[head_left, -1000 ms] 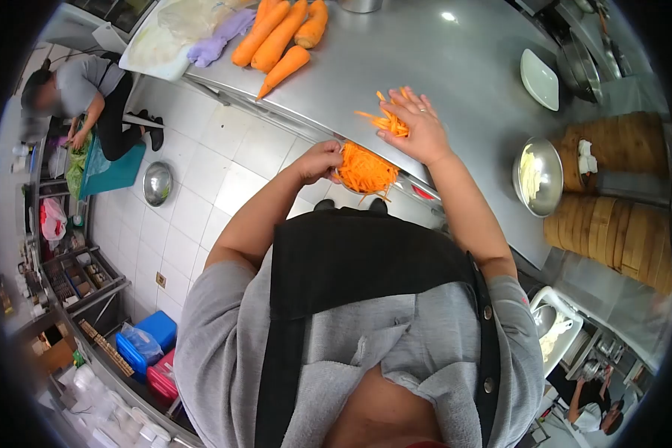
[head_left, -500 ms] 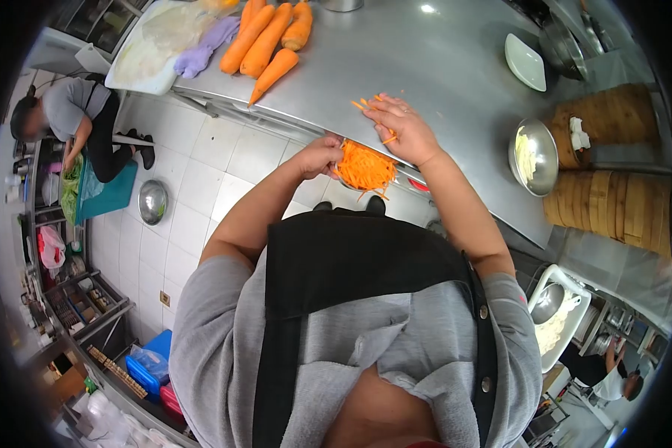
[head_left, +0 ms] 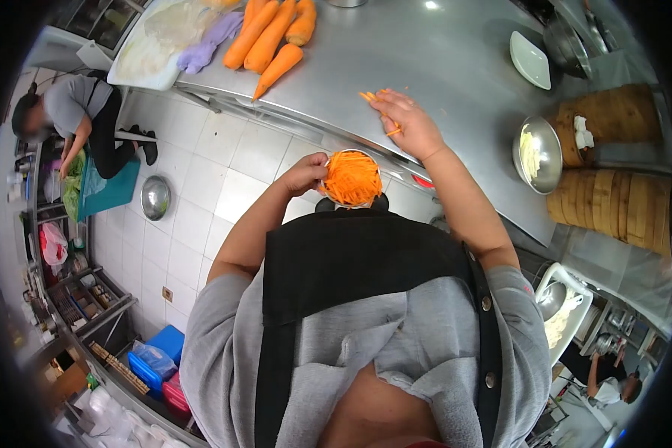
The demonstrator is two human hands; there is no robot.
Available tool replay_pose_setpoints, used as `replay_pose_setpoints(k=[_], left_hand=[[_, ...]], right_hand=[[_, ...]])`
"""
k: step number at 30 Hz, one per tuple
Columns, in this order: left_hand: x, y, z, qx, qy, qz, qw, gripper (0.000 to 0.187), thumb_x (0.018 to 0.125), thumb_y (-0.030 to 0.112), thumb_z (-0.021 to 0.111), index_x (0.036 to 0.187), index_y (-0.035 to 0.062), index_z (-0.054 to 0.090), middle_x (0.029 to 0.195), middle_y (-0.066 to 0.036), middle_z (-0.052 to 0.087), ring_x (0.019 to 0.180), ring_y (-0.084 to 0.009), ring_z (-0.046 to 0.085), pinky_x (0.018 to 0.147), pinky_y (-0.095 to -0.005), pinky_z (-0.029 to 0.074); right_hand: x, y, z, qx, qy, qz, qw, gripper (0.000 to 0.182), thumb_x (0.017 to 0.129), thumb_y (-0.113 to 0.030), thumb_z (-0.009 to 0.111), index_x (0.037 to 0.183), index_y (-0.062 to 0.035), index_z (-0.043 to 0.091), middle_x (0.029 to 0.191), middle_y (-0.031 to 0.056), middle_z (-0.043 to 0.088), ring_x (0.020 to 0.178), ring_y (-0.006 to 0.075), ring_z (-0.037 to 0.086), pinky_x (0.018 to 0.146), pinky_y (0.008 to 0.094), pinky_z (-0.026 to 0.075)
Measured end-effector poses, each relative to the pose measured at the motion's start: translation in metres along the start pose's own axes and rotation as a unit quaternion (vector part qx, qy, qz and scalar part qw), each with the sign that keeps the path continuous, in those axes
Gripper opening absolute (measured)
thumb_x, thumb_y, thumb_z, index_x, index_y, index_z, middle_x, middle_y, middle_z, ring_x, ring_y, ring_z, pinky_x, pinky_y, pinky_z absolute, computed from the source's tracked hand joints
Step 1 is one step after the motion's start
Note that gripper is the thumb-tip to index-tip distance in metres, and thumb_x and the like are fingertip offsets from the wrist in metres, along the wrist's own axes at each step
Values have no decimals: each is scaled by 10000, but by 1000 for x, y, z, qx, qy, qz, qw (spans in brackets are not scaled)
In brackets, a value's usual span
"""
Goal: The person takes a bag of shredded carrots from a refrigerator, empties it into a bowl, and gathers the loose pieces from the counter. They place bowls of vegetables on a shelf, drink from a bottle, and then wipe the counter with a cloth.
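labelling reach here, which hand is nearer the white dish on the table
Right: the right hand is over the table near its front edge, left of the white dish; the left hand is farther left, on the near side of that edge.

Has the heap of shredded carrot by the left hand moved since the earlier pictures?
Yes: the heap has moved away from the counter, toward the apron.
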State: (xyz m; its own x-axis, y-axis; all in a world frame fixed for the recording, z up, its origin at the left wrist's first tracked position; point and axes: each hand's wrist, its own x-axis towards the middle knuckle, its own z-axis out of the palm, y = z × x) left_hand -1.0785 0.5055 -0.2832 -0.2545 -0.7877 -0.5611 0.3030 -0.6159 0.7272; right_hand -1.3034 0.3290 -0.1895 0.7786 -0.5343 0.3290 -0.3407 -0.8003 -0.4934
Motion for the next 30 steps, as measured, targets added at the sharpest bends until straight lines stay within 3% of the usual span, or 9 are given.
replay_pose_setpoints(k=[3,8,14,17,19,26,29,30], left_hand=[[-21,-9,-9,-34,23,27,999,143,740,80,577,861,77,501,765,-42,587,595,-141,615,508,-277,558],[-80,-1,-26,-59,103,70,990,197,738,81,563,930,51,535,812,-48,581,664,-147,610,508,-271,548],[-130,46,-25,-78,150,159,973,238,729,44,529,962,-5,542,848,-99,630,641,-166,629,505,-276,549],[-134,80,-13,-79,139,190,969,251,724,29,511,970,-14,540,860,-101,637,639,-168,633,510,-277,539],[-123,111,17,-85,130,209,966,246,722,23,505,963,-10,540,877,-102,638,645,-169,635,513,-277,532],[-10,159,63,-144,133,212,957,71,806,55,539,840,45,477,697,-27,499,610,-139,542,619,-356,562],[32,165,72,-139,118,220,958,77,808,43,542,833,43,469,711,-42,514,630,-146,554,634,-371,572],[39,164,71,-141,99,228,958,41,848,70,534,865,35,548,743,-51,586,695,-151,597,707,-339,570]], right_hand=[[1,0,0,-8,-5,8,1000,341,845,-83,558,1175,-138,622,1256,87,577,1234,273,485,1054,403,383],[-2,-2,-3,-31,-3,9,999,318,859,-104,555,1169,-131,621,1262,83,573,1251,270,470,1077,408,357],[-10,16,-18,-93,23,11,995,305,879,-109,551,1180,-102,601,1275,93,558,1250,293,465,1068,415,370],[-22,40,-25,-54,55,52,996,314,872,-96,559,1184,-94,593,1270,105,559,1241,321,467,1047,423,389],[-30,42,-31,-61,62,50,995,318,864,-84,564,1180,-87,592,1265,114,559,1230,334,472,1033,422,402],[-46,31,-39,-77,69,56,993,308,841,-71,575,1148,-71,607,1241,134,568,1193,344,498,1009,409,423],[-58,26,-44,-51,75,53,994,305,836,-73,578,1140,-71,611,1216,137,579,1178,342,508,1003,410,426],[-60,25,-45,-45,67,63,995,327,828,-97,604,1154,-71,603,1255,138,550,1176,340,505,998,401,430]])
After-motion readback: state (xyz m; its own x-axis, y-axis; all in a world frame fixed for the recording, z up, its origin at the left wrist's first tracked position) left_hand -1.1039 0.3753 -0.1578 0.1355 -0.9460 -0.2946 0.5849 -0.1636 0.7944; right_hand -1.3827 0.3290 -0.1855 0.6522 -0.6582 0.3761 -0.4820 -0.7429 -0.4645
